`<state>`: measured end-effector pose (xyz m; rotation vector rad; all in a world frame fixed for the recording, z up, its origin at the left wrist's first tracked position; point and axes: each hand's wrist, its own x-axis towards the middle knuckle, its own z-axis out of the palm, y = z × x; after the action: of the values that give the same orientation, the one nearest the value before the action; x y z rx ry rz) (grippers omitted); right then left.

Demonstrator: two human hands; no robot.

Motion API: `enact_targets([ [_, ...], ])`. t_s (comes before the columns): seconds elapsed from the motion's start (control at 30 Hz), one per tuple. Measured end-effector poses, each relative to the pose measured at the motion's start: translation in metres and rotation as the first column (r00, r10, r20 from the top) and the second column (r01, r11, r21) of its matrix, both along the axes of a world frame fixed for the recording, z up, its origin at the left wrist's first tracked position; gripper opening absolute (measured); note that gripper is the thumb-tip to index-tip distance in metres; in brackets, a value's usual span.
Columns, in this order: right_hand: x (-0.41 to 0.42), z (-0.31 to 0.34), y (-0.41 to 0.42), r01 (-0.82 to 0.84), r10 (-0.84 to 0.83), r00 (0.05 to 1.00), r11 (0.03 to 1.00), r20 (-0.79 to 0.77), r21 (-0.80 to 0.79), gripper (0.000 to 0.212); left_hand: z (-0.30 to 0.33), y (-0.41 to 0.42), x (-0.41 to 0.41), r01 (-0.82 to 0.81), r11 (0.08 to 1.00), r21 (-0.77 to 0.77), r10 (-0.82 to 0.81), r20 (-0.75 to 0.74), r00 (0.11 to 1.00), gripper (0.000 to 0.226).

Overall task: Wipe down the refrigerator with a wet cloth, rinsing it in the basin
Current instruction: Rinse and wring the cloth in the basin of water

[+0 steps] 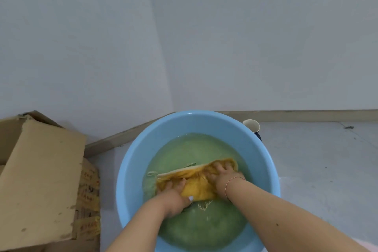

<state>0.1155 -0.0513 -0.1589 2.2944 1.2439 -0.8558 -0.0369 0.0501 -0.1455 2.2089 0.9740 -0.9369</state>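
Grey concrete floor (319,159), pale walls | round light-blue plastic basin (135,159) of greenish water holds yellow towelling cloth (196,188), part submerged | left hand (173,196) and right hand (223,176) both clench bunched cloth | rinse step: knead fully underwater, then wring over basin to avoid drips.

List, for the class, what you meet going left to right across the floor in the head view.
cardboard box → left hand → yellow cloth → right hand → paper cup, behind the blue basin's right rim.
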Motion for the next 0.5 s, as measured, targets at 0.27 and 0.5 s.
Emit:
enact_targets([
  [0.27,-0.008,0.022,0.008,0.462,-0.373,0.857,0.862,-0.355,0.208,0.043,0.032,-0.008,-0.009,-0.651,0.556,-0.516,0.804,0.136,0.579,0.059],
  [0.5,-0.075,0.085,0.015,0.848,-0.256,0.45,0.421,-0.856,0.32,0.01,0.057,-0.019,-0.001,-0.481,0.0,-0.877,0.964,-0.128,0.234,0.04],
])
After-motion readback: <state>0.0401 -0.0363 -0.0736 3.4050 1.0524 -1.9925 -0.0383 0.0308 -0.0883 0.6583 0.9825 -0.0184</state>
